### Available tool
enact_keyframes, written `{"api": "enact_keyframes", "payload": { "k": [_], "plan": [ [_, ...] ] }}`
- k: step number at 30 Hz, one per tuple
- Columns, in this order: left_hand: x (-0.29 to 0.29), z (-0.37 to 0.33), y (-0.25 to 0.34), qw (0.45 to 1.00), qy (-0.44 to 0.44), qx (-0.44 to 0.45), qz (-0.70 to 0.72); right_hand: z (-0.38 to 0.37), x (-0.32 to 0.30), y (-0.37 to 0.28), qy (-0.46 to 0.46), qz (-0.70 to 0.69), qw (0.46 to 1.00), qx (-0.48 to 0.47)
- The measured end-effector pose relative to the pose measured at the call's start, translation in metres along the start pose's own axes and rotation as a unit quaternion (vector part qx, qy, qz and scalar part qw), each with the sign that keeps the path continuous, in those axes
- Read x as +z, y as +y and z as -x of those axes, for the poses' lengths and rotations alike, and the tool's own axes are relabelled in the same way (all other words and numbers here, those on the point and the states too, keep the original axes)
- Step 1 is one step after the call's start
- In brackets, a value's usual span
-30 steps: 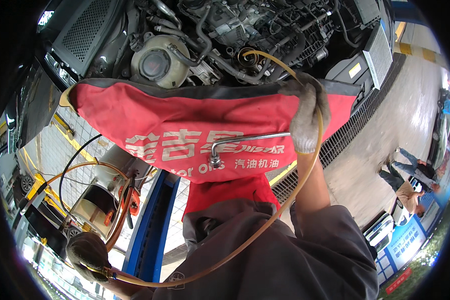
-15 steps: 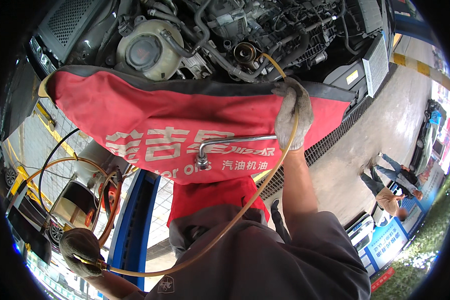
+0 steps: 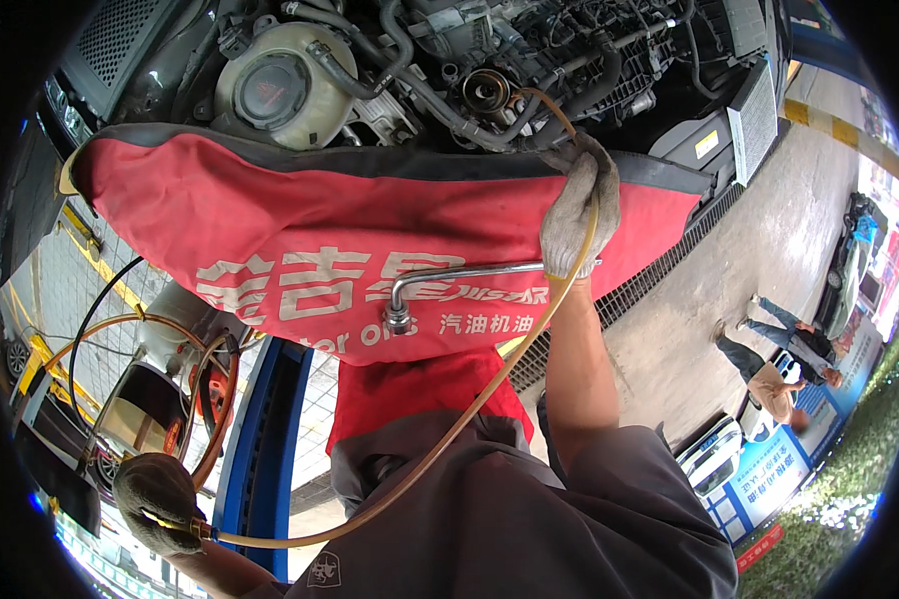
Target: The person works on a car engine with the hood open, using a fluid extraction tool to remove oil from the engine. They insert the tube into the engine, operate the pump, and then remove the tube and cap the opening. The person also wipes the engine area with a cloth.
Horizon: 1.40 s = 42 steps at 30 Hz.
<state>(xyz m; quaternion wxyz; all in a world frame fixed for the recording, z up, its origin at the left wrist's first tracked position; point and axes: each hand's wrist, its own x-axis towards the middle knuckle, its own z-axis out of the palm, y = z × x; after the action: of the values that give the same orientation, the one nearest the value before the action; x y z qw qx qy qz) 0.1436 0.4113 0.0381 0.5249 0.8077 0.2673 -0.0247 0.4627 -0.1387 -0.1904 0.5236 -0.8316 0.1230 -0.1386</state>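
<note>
A translucent amber hose (image 3: 449, 442) runs in a long curve across my body from one hand to the other. My right hand (image 3: 581, 205), in a grey work glove, is closed around it at the far edge of the red fender cover (image 3: 170, 200). Beyond that grip the tube looks brown and reaches the engine beside a round metal opening (image 3: 486, 92). At the lower left, my gloved left hand (image 3: 157, 502) is closed on the hose's brass end fitting (image 3: 202, 528). A bent chrome socket wrench (image 3: 469, 271) lies on the cover, partly behind my right wrist.
The engine bay (image 3: 559, 50) spans the far side, with a pale coolant tank (image 3: 315, 110) at its left. A metal drum-like tank (image 3: 160, 339) with coiled hoses and a blue post (image 3: 270, 439) stand at left. Two people (image 3: 769, 379) are on the floor at right.
The hose stretch between my right hand and the engine has turned from yellow to brown. The view has shifted slightly; both hands keep their hold.
</note>
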Motion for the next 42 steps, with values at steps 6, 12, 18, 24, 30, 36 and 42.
{"api": "enact_keyframes", "payload": {
  "k": [6,12,18,24,30,36,42],
  "plan": [
    [0.021,-0.014,0.02,0.999,-0.034,0.02,0.001,0.0,0.003,0.004,-0.007,-0.038,0.999,0.004],
    [0.062,-0.03,0.057,0.991,-0.115,0.061,0.014,0.0,0.005,0.006,0.0,-0.063,0.998,0.01],
    [0.022,-0.019,0.027,0.994,-0.07,0.063,-0.055,0.004,0.004,0.002,0.002,-0.027,1.0,0.014],
    [-0.008,0.009,-0.014,0.989,0.019,0.089,-0.117,0.001,0.002,-0.004,-0.004,-0.001,1.0,-0.002],
    [0.005,0.004,-0.003,0.992,0.01,0.099,-0.081,-0.041,0.002,-0.002,-0.049,0.207,0.95,-0.23],
    [-0.001,0.004,-0.007,0.996,-0.007,0.084,-0.038,-0.061,0.01,-0.004,-0.12,0.261,0.93,-0.228],
    [-0.025,0.021,-0.02,0.999,0.005,0.048,-0.002,-0.067,0.004,-0.006,-0.162,0.276,0.916,-0.242]
  ]
}}
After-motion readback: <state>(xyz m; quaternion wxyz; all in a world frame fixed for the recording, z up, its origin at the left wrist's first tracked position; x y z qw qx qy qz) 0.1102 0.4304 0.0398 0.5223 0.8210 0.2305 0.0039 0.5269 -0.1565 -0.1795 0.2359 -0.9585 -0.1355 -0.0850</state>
